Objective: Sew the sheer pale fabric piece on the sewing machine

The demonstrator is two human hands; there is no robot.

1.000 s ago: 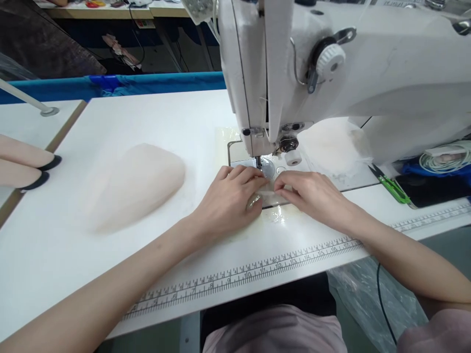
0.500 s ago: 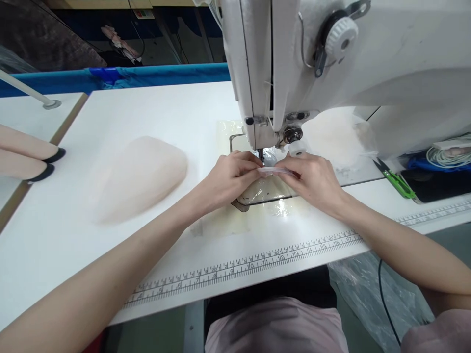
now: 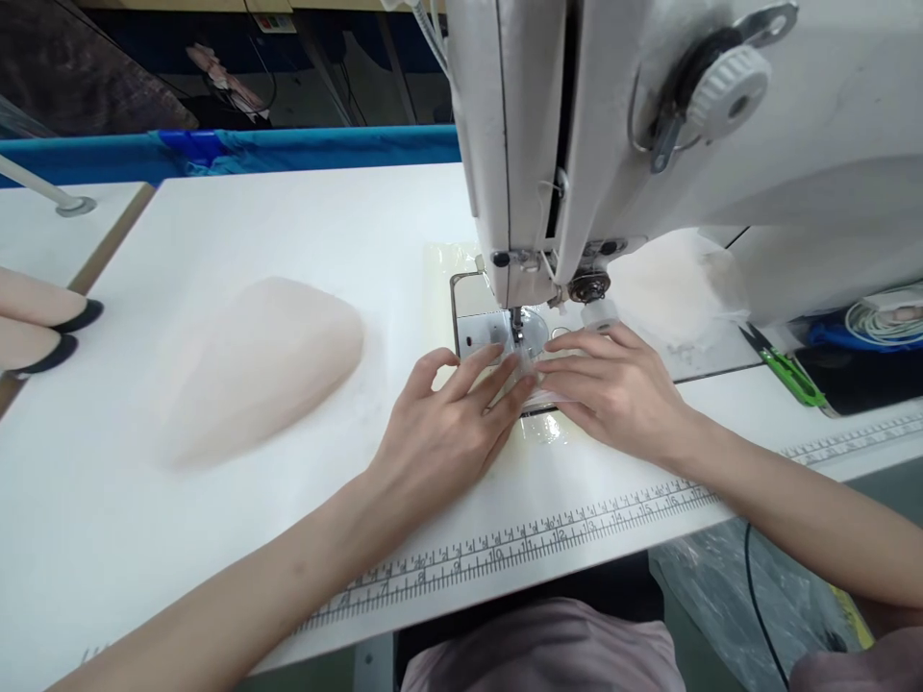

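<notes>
A pale translucent strip (image 3: 557, 392) lies under the presser foot (image 3: 516, 325) of the white sewing machine (image 3: 519, 144). My left hand (image 3: 451, 423) rests palm down left of it, fingers stretched and spread, the tips at the strip's near side by the foot. From the other side, my right hand (image 3: 612, 384) has its fingers close together on the strip, with the thumb underneath. The metal needle plate (image 3: 480, 332) shows behind my left fingers. Much of the strip is hidden by my fingers.
A sheer beige fabric piece (image 3: 288, 356) lies left on the white table (image 3: 237, 221). Another pale piece (image 3: 678, 288) sits behind my right hand. Green thread snips (image 3: 789, 375) lie right, near a dark phone-like slab (image 3: 865, 375). A printed ruler (image 3: 505, 553) runs along the front edge.
The strip, held up in a curve between both hands before, now lies lower under the foot. My left hand has moved nearer to me and spread its fingers; my right moved slightly closer too.
</notes>
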